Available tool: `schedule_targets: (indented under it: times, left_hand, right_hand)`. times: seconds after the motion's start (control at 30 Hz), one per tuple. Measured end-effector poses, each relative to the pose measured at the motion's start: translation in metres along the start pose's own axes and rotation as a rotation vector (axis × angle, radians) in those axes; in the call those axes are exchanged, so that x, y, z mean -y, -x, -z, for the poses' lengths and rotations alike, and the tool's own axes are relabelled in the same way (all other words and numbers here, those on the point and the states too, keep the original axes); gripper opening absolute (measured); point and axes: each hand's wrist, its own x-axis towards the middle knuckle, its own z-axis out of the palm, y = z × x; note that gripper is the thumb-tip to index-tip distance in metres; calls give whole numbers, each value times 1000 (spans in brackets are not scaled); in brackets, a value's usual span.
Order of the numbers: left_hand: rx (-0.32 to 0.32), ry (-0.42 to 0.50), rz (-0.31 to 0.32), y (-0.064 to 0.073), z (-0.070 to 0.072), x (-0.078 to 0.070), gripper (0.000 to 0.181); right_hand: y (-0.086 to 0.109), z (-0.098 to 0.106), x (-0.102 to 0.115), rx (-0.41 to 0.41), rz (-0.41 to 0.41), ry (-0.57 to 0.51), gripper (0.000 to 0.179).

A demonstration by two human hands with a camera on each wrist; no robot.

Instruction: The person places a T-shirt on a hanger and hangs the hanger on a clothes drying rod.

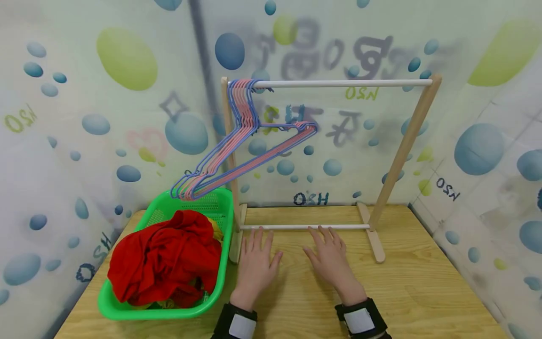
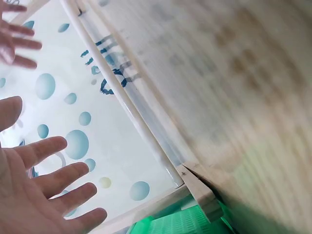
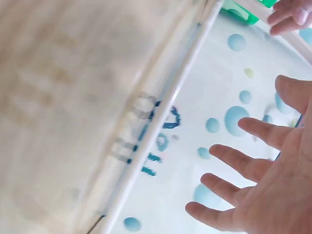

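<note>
My left hand [image 1: 255, 266] is held over the table with fingers spread and nothing in them. Likewise empty, my right hand [image 1: 332, 259] points forward, fingers apart. In the head view, the fingertips of both overlap or come right up to the white lower bar [image 1: 296, 227] of a wooden rack. Both wrist views show the fingers [image 2: 63, 180] straight and the palm bare. Left of my left hand stands a green basket [image 1: 222, 278] with crumpled red cloth [image 1: 169, 259] heaped in it. Blue and pink hangers [image 1: 243, 155] hang bunched at the left end of the upper bar [image 1: 338, 83].
The rack's right post [image 1: 404, 153] leans outward, and its flat foot [image 1: 372, 235] rests on the wooden table [image 1: 423, 282]. Yellowish cloth [image 1: 217, 230] peeks out beside the red. The hangers' lower ends jut over the basket's back rim. A patterned curtain [image 1: 271, 179] encloses the back and sides.
</note>
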Motion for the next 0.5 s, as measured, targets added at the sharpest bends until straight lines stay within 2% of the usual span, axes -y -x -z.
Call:
schedule_targets:
  times: [0.2, 0.33, 0.5]
  left_hand:
    - [-47, 37, -7, 0, 0, 3, 50]
    - [-70, 56, -2, 1, 0, 4, 47]
    - [-104, 70, -7, 4, 0, 6, 45]
  right_hand:
    - [-22, 7, 14, -17, 58, -9, 53]
    - [-43, 12, 28, -24, 92, -11, 54]
    - [-71, 21, 46, -76, 141, -16, 49]
